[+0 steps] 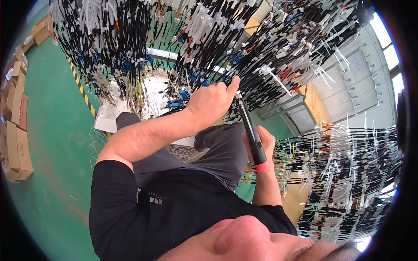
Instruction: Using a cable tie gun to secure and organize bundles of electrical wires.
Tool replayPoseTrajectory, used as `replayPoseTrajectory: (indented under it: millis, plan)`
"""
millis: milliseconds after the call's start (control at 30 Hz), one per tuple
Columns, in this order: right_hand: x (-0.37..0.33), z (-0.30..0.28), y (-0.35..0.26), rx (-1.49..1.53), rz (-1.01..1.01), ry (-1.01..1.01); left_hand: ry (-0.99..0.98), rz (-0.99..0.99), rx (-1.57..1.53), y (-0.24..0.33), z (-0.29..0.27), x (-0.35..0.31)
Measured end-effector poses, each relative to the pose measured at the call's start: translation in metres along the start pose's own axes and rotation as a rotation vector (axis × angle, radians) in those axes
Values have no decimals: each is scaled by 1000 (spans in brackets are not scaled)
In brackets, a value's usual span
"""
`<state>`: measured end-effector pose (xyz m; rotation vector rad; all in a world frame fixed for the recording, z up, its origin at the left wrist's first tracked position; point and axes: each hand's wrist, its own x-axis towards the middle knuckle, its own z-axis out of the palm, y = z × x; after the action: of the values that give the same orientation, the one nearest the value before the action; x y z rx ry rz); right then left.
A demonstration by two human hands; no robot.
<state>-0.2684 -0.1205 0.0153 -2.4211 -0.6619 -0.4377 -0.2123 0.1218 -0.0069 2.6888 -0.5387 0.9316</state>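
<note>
My right hand [265, 141] is wrapped round a cable tie gun [250, 128], long and black with a metal nose and a red band at its rear. The gun tilts upward, its nose close to the hanging wire harnesses [209, 65]. Just left of that nose is my left hand [212, 103], its index finger raised and the other fingers curled. What those fingers hold is hidden behind the hand. Black wires with white connectors and a few blue ones hang in dense bunches around both hands.
Below the harnesses stands a white tray or bench [104, 119] with loose wire ends on it. More harnesses [344, 169] hang at the right. Cardboard boxes [18, 145] line the left side of the green floor [61, 148]. A wooden box [314, 104] sits at the right, and white offcuts lie scattered.
</note>
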Motion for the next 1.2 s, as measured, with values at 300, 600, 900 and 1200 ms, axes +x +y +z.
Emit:
replayPoseTrajectory:
  millis: [300, 600, 900, 1200]
  plan:
    - [5, -5, 12, -282, -289, 35, -126, -153, -601, -11, 2, 4]
    - [-10, 20, 17, -102, -215, 188, -386, -285, -1063, 1, -2, 13]
    - [-12, -16, 36, 208, -123, 347, -955, 69, -2179, -24, 25, 37]
    - [-23, -39, 36, 445, -75, 357, -963, 113, -2688, 29, 50, 77]
